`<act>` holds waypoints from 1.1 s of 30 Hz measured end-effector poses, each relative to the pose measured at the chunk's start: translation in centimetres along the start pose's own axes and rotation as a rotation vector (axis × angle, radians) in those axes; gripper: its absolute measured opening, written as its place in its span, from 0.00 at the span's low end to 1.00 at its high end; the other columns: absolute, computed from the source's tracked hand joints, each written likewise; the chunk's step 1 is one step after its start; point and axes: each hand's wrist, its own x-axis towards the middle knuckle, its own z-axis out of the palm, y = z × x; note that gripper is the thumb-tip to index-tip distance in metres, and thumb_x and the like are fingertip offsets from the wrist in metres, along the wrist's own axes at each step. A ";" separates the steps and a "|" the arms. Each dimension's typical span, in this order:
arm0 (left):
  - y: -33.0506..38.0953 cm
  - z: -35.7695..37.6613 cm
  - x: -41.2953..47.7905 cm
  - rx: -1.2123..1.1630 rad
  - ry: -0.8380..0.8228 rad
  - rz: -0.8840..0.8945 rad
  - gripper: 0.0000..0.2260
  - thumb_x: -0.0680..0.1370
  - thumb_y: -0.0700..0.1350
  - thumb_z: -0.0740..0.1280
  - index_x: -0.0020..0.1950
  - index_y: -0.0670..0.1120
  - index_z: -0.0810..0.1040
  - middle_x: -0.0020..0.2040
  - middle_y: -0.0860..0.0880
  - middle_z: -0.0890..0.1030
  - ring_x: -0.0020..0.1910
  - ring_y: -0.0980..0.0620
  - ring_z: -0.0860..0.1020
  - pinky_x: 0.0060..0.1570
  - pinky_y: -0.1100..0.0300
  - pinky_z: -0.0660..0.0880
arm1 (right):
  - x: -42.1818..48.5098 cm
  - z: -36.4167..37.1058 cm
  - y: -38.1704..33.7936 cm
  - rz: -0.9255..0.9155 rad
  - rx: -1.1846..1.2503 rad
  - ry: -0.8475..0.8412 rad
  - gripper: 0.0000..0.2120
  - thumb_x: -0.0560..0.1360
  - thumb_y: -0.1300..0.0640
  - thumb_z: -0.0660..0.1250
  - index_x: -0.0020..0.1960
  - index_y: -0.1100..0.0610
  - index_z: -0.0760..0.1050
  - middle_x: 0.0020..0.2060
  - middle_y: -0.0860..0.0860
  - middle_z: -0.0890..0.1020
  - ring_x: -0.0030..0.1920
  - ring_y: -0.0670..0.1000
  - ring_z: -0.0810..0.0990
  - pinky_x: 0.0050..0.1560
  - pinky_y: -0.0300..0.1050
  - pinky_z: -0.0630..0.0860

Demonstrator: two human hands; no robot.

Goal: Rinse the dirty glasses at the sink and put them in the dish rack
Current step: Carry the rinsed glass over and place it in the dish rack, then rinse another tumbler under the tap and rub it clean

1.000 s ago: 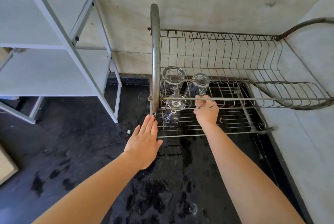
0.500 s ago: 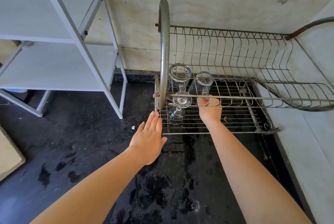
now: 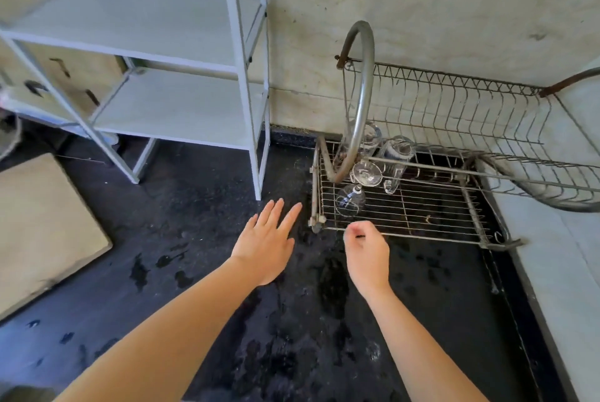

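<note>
A metal wire dish rack [image 3: 422,223] stands on the wet black counter against the wall. In its left end sit clear glasses: a stemmed glass [image 3: 352,197] lying tilted at the front, an upturned tumbler [image 3: 394,161] behind it, and another glass [image 3: 368,138] partly hidden by the rack's curved tube. My left hand [image 3: 266,239] hovers flat with fingers spread, left of the rack's front corner. My right hand [image 3: 367,250] is loosely curled in front of the rack's front edge, holding nothing.
A white metal shelf unit [image 3: 168,76] stands at the left on the counter. A pale board [image 3: 42,226] lies at the far left. A white ledge [image 3: 565,271] runs along the right. Water drops spot the black counter [image 3: 292,336].
My right hand has let go of the tumbler and pulled back out of the rack to its front edge. The view has swung left, and my left hand has drifted slightly away from the rack.
</note>
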 end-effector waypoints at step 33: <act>-41.8 10.8 -66.1 -0.477 0.273 -1.291 0.22 0.83 0.51 0.52 0.76 0.46 0.60 0.77 0.43 0.56 0.76 0.43 0.57 0.69 0.47 0.64 | -53.3 46.1 -32.0 -0.959 -0.458 -1.098 0.04 0.76 0.54 0.63 0.44 0.53 0.70 0.44 0.50 0.76 0.45 0.53 0.75 0.46 0.46 0.70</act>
